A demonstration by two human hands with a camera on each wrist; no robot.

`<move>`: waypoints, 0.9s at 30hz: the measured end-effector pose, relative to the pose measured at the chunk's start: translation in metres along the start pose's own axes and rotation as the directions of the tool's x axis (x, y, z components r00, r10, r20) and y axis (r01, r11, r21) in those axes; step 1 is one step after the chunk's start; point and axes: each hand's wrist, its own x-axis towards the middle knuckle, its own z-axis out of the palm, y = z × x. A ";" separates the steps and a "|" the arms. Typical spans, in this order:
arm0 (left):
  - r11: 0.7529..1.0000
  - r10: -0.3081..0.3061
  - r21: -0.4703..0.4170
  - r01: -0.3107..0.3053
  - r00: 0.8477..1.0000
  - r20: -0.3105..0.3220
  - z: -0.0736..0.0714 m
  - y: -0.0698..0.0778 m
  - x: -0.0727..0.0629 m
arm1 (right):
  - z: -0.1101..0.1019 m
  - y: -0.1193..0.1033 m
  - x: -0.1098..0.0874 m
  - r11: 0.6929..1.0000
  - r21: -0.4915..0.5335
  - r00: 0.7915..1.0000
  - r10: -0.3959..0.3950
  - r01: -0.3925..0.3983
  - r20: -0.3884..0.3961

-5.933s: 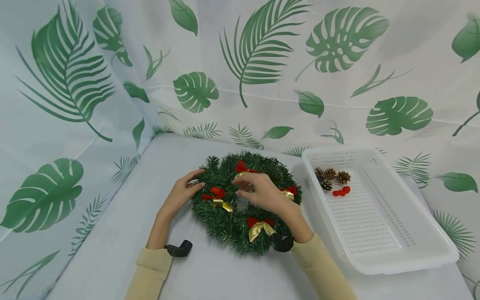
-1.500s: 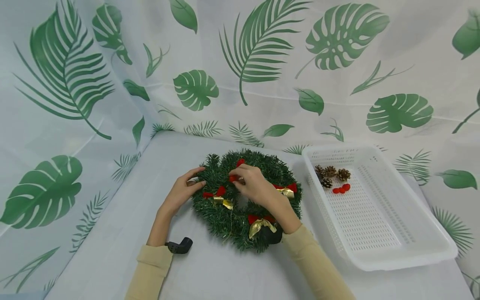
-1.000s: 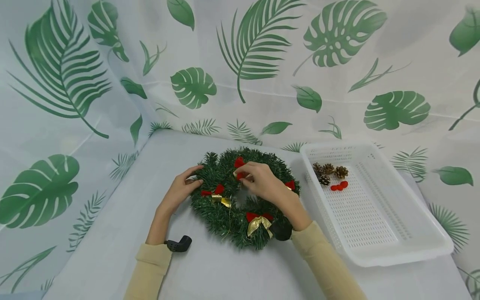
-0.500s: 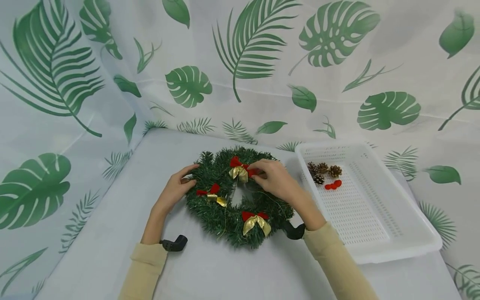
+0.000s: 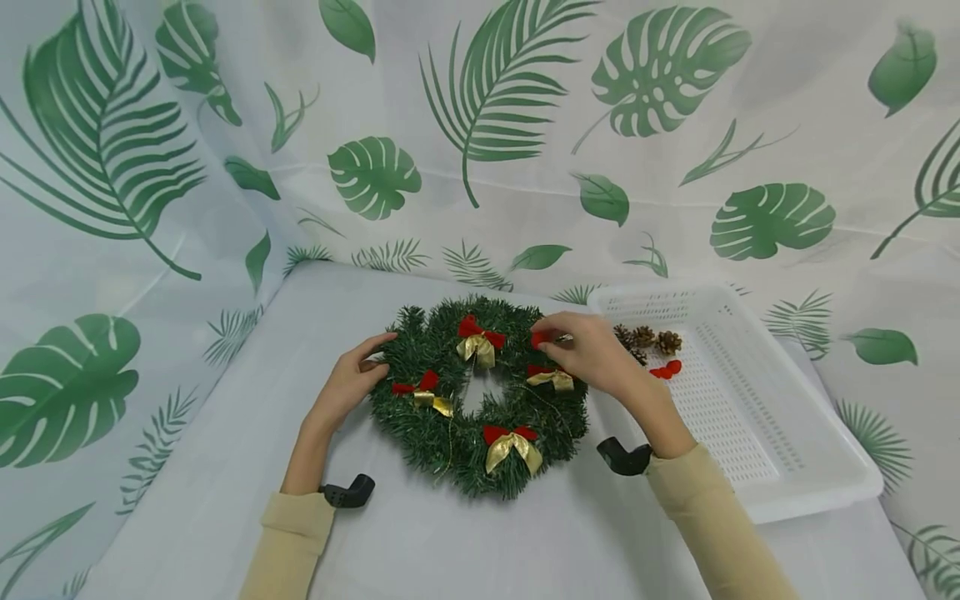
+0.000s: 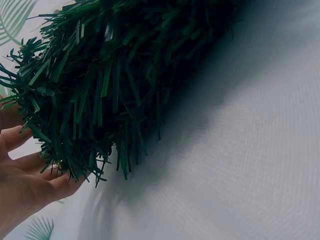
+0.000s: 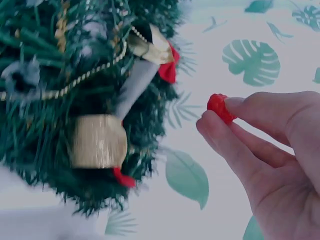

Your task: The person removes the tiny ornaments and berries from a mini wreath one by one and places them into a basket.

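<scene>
A green tinsel wreath (image 5: 408, 429) lies flat on the white cloth, carrying several red-and-gold bows. My left hand (image 5: 348, 379) holds its left edge; in the left wrist view the fingertips are partly hidden among the fronds. Between thumb and fingertips, my right hand (image 5: 592, 354) pinches a small bumpy red berry (image 7: 218, 106), over the wreath's upper right edge in the head view. Close below that hand is the right bow (image 5: 553, 381). The upper bow (image 5: 477, 346), left bow (image 5: 429, 398) and lower bow (image 5: 512, 450) surround the centre hole. A thin gold bead string (image 7: 80, 80) crosses the fronds.
A white perforated plastic basket (image 5: 836, 496) stands right of the wreath, partly behind my right forearm. Inside are several pine cones (image 5: 667, 342) and red berries (image 5: 667, 369). Black wrist cameras (image 5: 626, 457) stick out from both wrists. Leaf-patterned curtains (image 5: 525, 208) rise behind the table.
My right hand has moved right with the red berry, from the upper bow to above the right bow, uncovering the upper bow. My left hand stays at the wreath's left edge.
</scene>
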 end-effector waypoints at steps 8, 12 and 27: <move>1.000 -0.003 -0.007 0.003 1.000 0.010 -0.001 0.001 0.002 | -0.017 0.012 -0.014 0.996 0.038 0.997 0.078 -0.078 -0.017; 1.000 -0.009 -0.013 0.009 1.000 0.010 -0.001 0.000 0.002 | -0.025 0.015 -0.020 0.995 0.027 0.995 0.097 -0.097 -0.025; 1.000 -0.016 -0.022 0.016 1.000 0.011 -0.002 -0.002 0.001 | -0.048 0.030 -0.039 0.978 -0.021 0.976 0.207 -0.209 -0.067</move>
